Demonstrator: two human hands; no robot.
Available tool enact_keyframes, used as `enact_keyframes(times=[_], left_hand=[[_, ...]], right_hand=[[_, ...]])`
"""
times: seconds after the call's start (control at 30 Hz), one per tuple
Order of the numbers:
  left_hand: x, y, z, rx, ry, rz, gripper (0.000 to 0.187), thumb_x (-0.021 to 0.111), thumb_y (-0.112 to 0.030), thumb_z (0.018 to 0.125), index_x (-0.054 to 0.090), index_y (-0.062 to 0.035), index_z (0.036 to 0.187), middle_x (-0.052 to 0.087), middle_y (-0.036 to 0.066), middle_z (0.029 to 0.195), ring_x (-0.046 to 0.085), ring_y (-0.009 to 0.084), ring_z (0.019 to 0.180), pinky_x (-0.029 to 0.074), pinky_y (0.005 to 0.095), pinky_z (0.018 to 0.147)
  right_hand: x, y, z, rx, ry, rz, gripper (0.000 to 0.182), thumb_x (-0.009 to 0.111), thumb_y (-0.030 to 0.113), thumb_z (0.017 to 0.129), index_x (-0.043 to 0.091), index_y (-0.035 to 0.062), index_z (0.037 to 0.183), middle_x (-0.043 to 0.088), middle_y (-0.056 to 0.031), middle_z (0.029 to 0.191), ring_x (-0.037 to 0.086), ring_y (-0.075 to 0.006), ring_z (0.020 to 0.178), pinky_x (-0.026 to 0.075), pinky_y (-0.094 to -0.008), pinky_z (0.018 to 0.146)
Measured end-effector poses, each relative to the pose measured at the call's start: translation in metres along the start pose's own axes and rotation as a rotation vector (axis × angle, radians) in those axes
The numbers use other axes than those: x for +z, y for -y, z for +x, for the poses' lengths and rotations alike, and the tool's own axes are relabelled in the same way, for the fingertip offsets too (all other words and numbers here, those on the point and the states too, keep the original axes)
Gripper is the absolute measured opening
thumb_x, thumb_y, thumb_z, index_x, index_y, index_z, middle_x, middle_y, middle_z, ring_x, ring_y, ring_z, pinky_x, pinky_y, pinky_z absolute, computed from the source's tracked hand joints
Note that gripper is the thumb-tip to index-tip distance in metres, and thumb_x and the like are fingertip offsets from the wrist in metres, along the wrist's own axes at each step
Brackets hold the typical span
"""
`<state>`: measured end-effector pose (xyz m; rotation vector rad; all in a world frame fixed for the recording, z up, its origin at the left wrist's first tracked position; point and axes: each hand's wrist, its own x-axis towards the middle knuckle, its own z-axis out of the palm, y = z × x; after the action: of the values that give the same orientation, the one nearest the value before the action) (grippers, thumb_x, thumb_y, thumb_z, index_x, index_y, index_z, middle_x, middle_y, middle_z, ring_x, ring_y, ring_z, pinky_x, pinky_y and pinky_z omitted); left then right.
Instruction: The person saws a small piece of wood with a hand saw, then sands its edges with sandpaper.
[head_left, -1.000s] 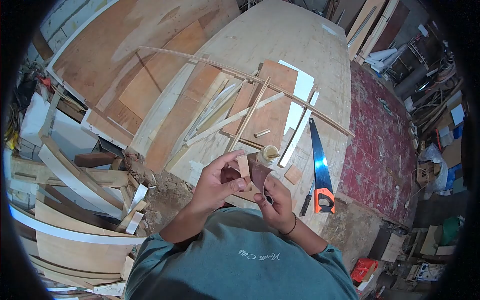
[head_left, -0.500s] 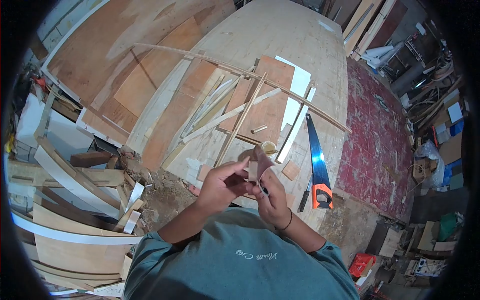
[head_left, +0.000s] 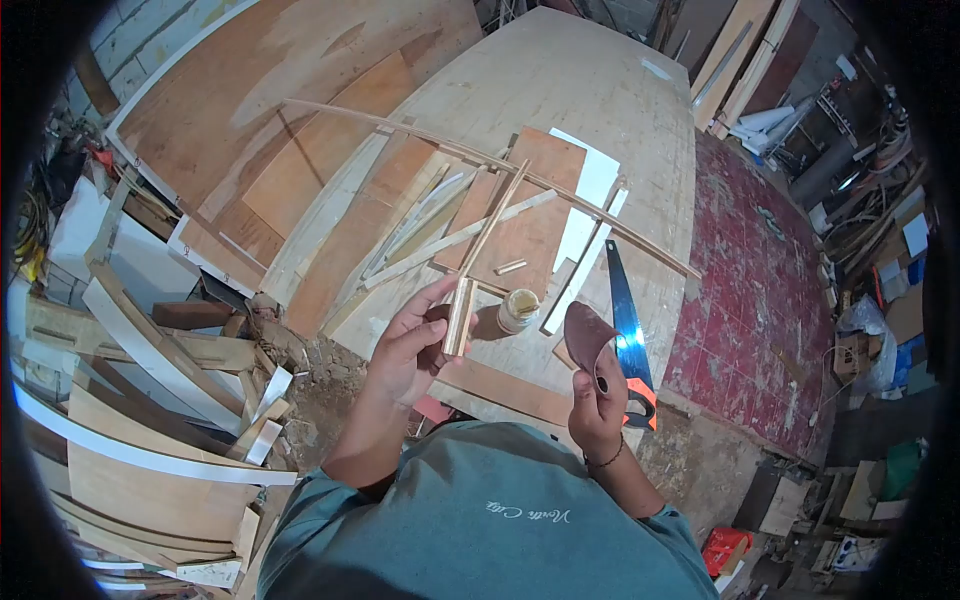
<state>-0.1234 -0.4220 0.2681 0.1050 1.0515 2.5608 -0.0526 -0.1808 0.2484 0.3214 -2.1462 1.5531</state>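
Observation:
My left hand point(head_left: 408, 350) is closed around a small wooden block point(head_left: 459, 318), held upright with layered light and dark stripes on it. Off to the right, my right hand point(head_left: 598, 420) grips a curled piece of brown sandpaper point(head_left: 588, 337), apart from the block. Between the two hands, an open jar point(head_left: 517, 311) with something pale inside stands on the wooden table. A short wooden piece point(head_left: 511, 267) lies on a reddish board point(head_left: 553, 165) just beyond the jar. Behind the sandpaper is a handsaw point(head_left: 627, 310) with an orange and black handle, partly covered by it.
A long thin wood strip point(head_left: 420, 131) crosses the plywood table point(head_left: 560, 60). Several narrow strips lie at its left, and a white strip point(head_left: 590, 260) lies near the saw. Wood offcuts point(head_left: 180, 350) are piled on the left; red flooring point(head_left: 745, 270) is on the right.
My hands have moved apart. The sandpaper has come off the block and gone right with my right hand, while my left hand has shifted left with the block.

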Motion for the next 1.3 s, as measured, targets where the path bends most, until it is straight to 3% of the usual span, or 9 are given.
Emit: enact_keyframes(times=[0.17, 0.23, 0.4, 0.5, 0.63, 0.83, 1.0, 1.23, 1.3], left_hand=[[0.022, 0.023, 0.005, -0.069, 0.044, -0.075, 0.06, 0.062, -0.013, 0.084, 0.037, 0.0038, 0.136, 0.059, 0.022, 0.105, 0.064, 0.0206, 0.074, 0.053, 0.0259, 0.06], [0.028, 0.031, 0.006, -0.075, 0.065, -0.077, 0.059, 0.062, -0.013, 0.084, 0.038, 0.0052, 0.134, 0.058, 0.022, 0.105, 0.065, 0.0209, 0.073, 0.054, 0.0247, 0.06], [0.046, 0.049, 0.008, -0.151, 0.069, -0.004, 0.06, 0.058, -0.011, 0.079, 0.036, 0.0065, 0.132, 0.059, 0.022, 0.105, 0.067, 0.0243, 0.072, 0.058, 0.0274, 0.062], [0.056, 0.055, 0.008, -0.217, 0.059, 0.017, 0.062, 0.055, -0.007, 0.075, 0.035, 0.0063, 0.132, 0.059, 0.021, 0.105, 0.067, 0.0261, 0.076, 0.059, 0.0316, 0.064], [0.068, 0.064, 0.009, -0.244, 0.039, 0.101, 0.062, 0.051, -0.005, 0.073, 0.036, 0.006, 0.132, 0.059, 0.019, 0.103, 0.067, 0.0258, 0.078, 0.059, 0.0343, 0.067], [0.07, 0.08, 0.013, -0.291, 0.099, 0.097, 0.047, 0.048, -0.012, 0.089, 0.038, 0.0049, 0.132, 0.057, 0.014, 0.099, 0.065, 0.0241, 0.081, 0.057, 0.0336, 0.069], [0.066, 0.098, 0.02, -0.373, 0.195, -0.077, 0.045, 0.045, -0.017, 0.095, 0.036, 0.0007, 0.135, 0.055, 0.01, 0.102, 0.063, 0.0229, 0.079, 0.055, 0.0325, 0.065], [0.083, 0.108, 0.022, -0.357, 0.152, -0.031, 0.051, 0.045, -0.013, 0.095, 0.03, -0.0115, 0.144, 0.057, 0.009, 0.101, 0.059, 0.0184, 0.075, 0.049, 0.0296, 0.064], [0.089, 0.113, 0.024, -0.362, 0.072, -0.004, 0.054, 0.044, -0.008, 0.094, 0.026, -0.0099, 0.145, 0.057, 0.009, 0.102, 0.059, 0.0164, 0.081, 0.051, 0.0299, 0.068]], right_hand=[[-0.023, 0.002, -0.011, -0.097, -0.036, -0.164, 0.045, 0.058, -0.001, 0.082, 0.052, -0.0034, 0.126, 0.054, -0.0235, 0.123, 0.055, -0.0313, 0.109, 0.041, -0.0372, 0.095], [-0.031, 0.008, -0.012, 0.071, 0.03, -0.028, 0.046, 0.058, -0.001, 0.081, 0.052, -0.003, 0.127, 0.054, -0.0223, 0.124, 0.055, -0.0297, 0.11, 0.042, -0.0353, 0.094], [-0.05, 0.004, -0.018, 0.17, 0.056, 0.09, 0.052, 0.065, -0.006, 0.075, 0.055, 0.0011, 0.126, 0.057, -0.0173, 0.118, 0.059, -0.0185, 0.096, 0.047, -0.025, 0.08], [-0.057, -0.01, -0.027, 0.25, 0.05, 0.222, 0.026, 0.063, -0.008, 0.075, 0.058, -0.0015, 0.099, 0.057, -0.0063, 0.093, 0.053, -0.0077, 0.078, 0.047, -0.0215, 0.067], [-0.064, 0.0, -0.029, 0.346, 0.002, 0.46, 0.015, 0.06, -0.008, 0.077, 0.053, -0.0011, 0.089, 0.054, -0.0033, 0.084, 0.053, -0.0081, 0.078, 0.045, -0.0222, 0.066], [-0.07, 0.001, -0.03, 0.394, -0.012, 0.595, 0.01, 0.058, -0.001, 0.083, 0.052, -0.0011, 0.092, 0.055, -0.0042, 0.086, 0.052, -0.0092, 0.077, 0.046, -0.0258, 0.069], [-0.073, -0.006, -0.028, 0.154, -0.003, 0.126, 0.019, 0.058, 0.003, 0.087, 0.06, -0.0011, 0.105, 0.062, -0.014, 0.103, 0.061, -0.0213, 0.093, 0.048, -0.0297, 0.081], [-0.072, -0.005, -0.029, 0.098, 0.007, 0.086, 0.029, 0.056, 0.004, 0.083, 0.062, 0.0022, 0.112, 0.059, -0.0193, 0.114, 0.06, -0.0302, 0.105, 0.047, -0.0376, 0.09], [-0.077, -0.012, -0.025, -0.118, 0.132, 0.026, 0.033, 0.053, 0.008, 0.083, 0.062, 0.0034, 0.114, 0.057, -0.0191, 0.118, 0.058, -0.0344, 0.108, 0.046, -0.0409, 0.092]])
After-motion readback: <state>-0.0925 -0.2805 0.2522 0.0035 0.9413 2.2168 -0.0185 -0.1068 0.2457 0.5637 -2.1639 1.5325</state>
